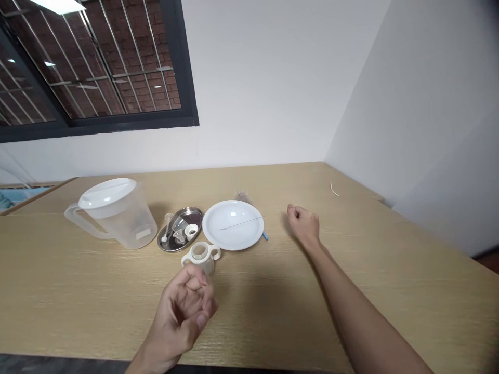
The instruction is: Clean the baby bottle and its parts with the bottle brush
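My left hand (187, 306) is raised over the front of the table, palm turned up and fingers loosely curled, with nothing visible in it. Just beyond its fingertips stands a cream two-handled baby cup (208, 266), its lower part partly hidden by the hand. My right hand (305, 225) is curled into a loose fist to the right of the white plate (234, 243), apart from it; nothing shows in its grip. A long thin wire-like rod (239, 224) lies across the plate. A blue-ended item (265, 236) pokes out from under the plate's right edge.
An oval metal tray (160, 244) holds a white ring (191, 231), a clear teat-like piece (179, 237) and a straw piece (167, 228). A lidded plastic pitcher (125, 223) stands left. Behind the plate lies a crumpled clear bag (244, 196); a bent white strip (334, 189) lies far right.
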`<state>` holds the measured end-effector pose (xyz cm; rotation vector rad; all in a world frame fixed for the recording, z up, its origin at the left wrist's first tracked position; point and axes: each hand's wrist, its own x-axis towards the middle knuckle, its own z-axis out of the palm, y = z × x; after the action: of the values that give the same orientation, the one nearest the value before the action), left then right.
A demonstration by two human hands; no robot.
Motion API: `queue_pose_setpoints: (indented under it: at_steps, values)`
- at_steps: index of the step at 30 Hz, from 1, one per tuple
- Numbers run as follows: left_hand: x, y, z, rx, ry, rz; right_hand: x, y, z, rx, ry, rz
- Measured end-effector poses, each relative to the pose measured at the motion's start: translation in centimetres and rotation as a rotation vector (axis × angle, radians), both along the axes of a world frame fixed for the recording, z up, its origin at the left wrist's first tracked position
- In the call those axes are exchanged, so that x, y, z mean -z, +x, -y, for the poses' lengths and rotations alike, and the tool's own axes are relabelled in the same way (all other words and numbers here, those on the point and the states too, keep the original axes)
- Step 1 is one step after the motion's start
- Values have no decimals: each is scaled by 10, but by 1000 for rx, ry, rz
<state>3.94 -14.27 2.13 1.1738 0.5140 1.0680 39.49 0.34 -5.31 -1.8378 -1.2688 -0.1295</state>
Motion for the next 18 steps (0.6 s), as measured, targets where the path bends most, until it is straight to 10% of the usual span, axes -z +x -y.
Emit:
queue_pose_setpoints:
  at_steps: [18]
  values:
    - [-2, -4, 0, 6, -65, -28, -2, 0, 0, -4, -8, -8]
